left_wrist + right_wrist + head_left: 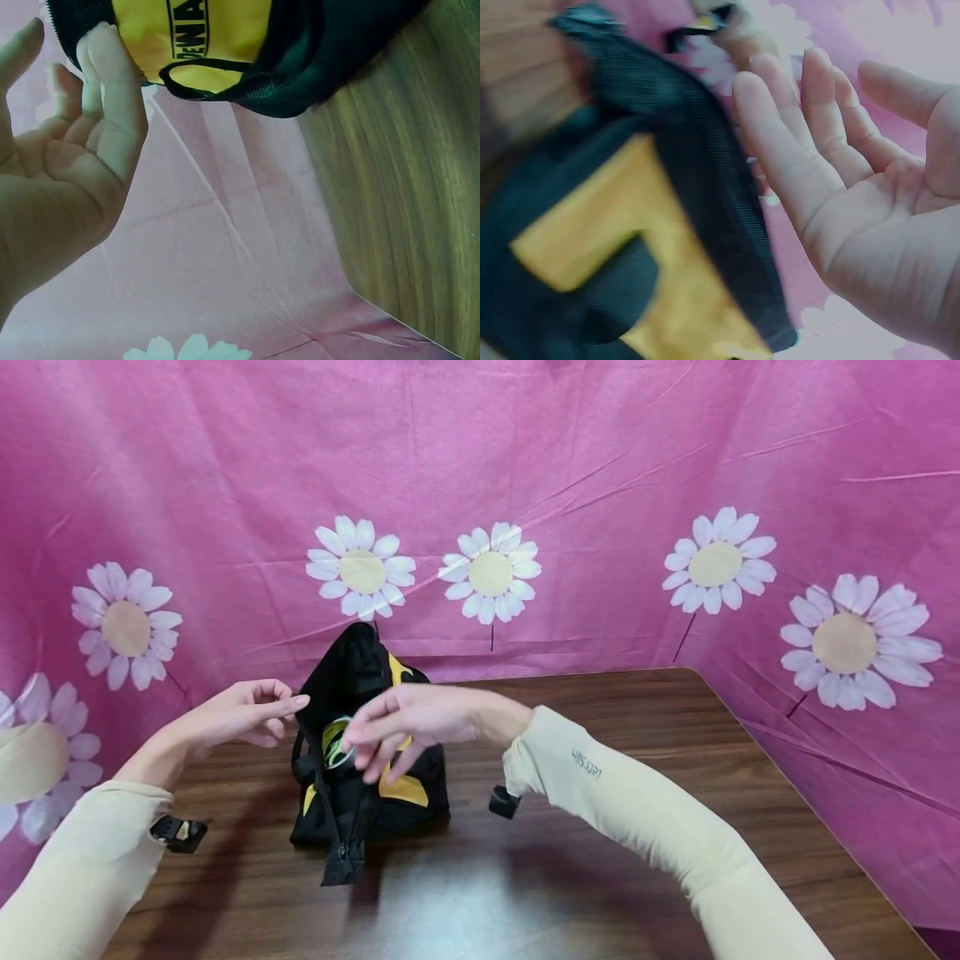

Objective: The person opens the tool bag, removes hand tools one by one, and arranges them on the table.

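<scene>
A black and yellow zippered tool bag (pixel 408 789) stands on the wooden table with its top gaping. Inside its mouth shows a round, pale-rimmed thing with yellow-green strands (pixel 337 743); its kind is unclear. My left hand (pixel 243 714) is at the bag's left edge. In the left wrist view, the fingertips (pixel 105 37) touch the zippered rim while the thumb stays apart. Over the bag's opening hovers my right hand (pixel 420 722), fingers loosely spread. The right wrist view shows that palm (pixel 870 202) holding nothing, beside the blurred bag (pixel 697 247).
The brown wooden table (pixel 600 760) extends to the right of the bag. Behind it hangs a pink cloth (pixel 600 460) printed with white daisies. A zipper end tab (pixel 345 864) sticks out toward the front. Black straps with small boxes (pixel 504 802) hang at both wrists.
</scene>
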Available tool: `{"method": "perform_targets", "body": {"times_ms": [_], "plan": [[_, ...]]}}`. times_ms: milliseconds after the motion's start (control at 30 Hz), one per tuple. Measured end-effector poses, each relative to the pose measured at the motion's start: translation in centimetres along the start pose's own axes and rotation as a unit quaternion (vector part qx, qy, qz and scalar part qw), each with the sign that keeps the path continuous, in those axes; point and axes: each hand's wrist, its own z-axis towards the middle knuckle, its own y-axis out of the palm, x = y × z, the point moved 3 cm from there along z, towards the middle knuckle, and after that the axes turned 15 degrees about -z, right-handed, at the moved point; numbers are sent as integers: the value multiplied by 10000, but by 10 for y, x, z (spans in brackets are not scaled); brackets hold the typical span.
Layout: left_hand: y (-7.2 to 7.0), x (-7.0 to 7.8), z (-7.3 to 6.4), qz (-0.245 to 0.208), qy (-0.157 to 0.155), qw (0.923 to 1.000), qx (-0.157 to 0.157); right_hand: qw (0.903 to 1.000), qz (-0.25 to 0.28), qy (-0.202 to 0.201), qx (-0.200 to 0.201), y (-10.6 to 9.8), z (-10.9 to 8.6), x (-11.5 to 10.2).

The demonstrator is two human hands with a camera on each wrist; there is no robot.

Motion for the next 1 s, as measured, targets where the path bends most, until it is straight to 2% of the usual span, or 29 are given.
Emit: {"method": "perform_targets", "body": {"times_ms": [100,233,333,467,600,767,900,1000], "plan": [[0,1,0,-50,26,9999,149,9993,168,-167,283,-13,9,-16],[1,1,1,-154,13,9997,201,9939,660,-187,858,-25,27,-23],[2,-1,2,-215,-77,9996,139,9796,1396,-162,1436,-29,44,-21],[4,-4,2,-252,-205,9995,10,9525,2259,-243,2027,-29,65,-16],[8,-5,2,-403,-243,9988,-122,9327,2811,-176,2252,-28,82,-7],[8,-5,0,-363,-417,9983,-195,9134,3228,282,2463,-26,94,7],[7,-2,1,-191,-617,9974,-307,9066,3307,384,2592,-24,102,7],[7,-1,2,-174,-642,9972,-350,9037,3362,445,2613,-21,110,9]]}}
